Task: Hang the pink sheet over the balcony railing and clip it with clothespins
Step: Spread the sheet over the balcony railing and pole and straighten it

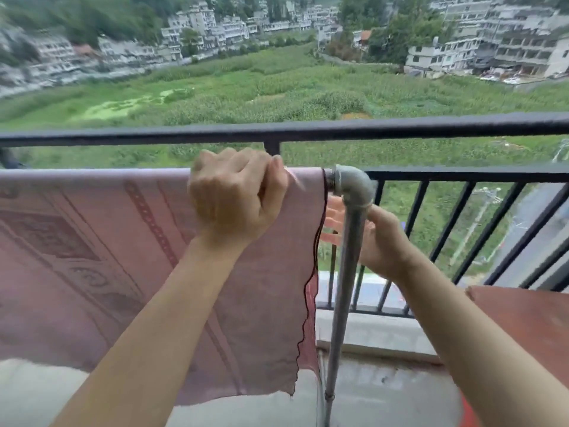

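Note:
The pink patterned sheet (92, 257) hangs folded over a horizontal grey pipe, just inside the black balcony railing (400, 127). Its dark scalloped right edge ends next to the pipe's elbow joint (351, 183). My left hand (237, 198) sits on top of the fold near that edge, closed in a fist on the fabric and the pipe under it. My right hand (385, 241) is behind the vertical pipe (341, 303), with its fingers reaching toward the sheet's back layer. The pipe hides most of those fingers.
Black vertical bars (443, 229) run below the railing's second rail, above a concrete ledge (369, 334). A reddish-brown surface (529, 322) juts in at the right by my forearm. Green fields and buildings lie far below.

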The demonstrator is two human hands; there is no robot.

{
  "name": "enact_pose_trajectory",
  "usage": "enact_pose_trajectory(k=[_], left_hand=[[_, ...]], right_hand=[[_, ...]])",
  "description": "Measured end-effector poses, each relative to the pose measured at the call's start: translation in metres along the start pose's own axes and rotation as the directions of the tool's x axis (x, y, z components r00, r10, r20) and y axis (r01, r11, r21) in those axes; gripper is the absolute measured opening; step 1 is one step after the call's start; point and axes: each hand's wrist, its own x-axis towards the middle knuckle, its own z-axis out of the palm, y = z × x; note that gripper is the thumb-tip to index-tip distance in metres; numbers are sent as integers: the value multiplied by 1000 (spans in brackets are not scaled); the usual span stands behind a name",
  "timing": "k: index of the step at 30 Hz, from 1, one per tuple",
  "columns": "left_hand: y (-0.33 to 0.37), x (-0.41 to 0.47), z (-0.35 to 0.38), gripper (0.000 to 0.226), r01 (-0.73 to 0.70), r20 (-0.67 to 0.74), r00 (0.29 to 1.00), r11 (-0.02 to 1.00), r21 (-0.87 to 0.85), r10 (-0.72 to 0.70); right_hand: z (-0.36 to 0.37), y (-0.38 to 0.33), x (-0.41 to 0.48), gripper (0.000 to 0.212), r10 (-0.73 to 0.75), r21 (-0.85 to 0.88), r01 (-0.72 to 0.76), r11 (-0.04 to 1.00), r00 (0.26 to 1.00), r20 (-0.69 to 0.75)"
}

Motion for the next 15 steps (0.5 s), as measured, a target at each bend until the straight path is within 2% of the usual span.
enact_pose_trajectory(k=[4,5,7,9,11,15], left_hand=[[31,-19,0,35,197,-12,980,980,-1,-197],[40,-25,0,40,242,5,970,970,-6,-242],[60,-42,-5,65,287,7,958,958,1,-287],[80,-65,-9,72,272,-2,962,959,75,-272],[94,-83,-11,61,284,23,956,943,174,-293],[102,-89,-15,12,338,34,933,906,256,-358]], right_hand=[[-25,-4,17,80,99,-80,-80,994,956,277],[-27,-7,22,83,109,-93,-83,992,936,334],[-29,-9,32,80,127,-115,-86,990,895,427],[-32,-12,39,66,142,-140,-82,987,853,503],[-35,-17,42,38,146,-173,-61,983,829,540],[-26,-33,50,42,191,-321,10,947,786,588]])
